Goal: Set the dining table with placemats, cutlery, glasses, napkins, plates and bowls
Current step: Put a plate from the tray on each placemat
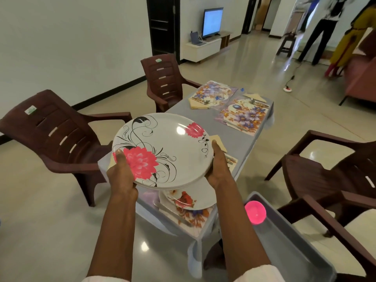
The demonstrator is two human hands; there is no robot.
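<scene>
Thumbs press on the top rim and the other fingers are hidden beneath. The left hand and right hand grasp opposite edges of a stack of flowered plates, held in the air above the near end of the tabletop. Directly below lies another plate on a placemat. Farther along, two flowered placemats carry napkins and cutlery. A pink bowl sits in a grey tub on the right.
</scene>
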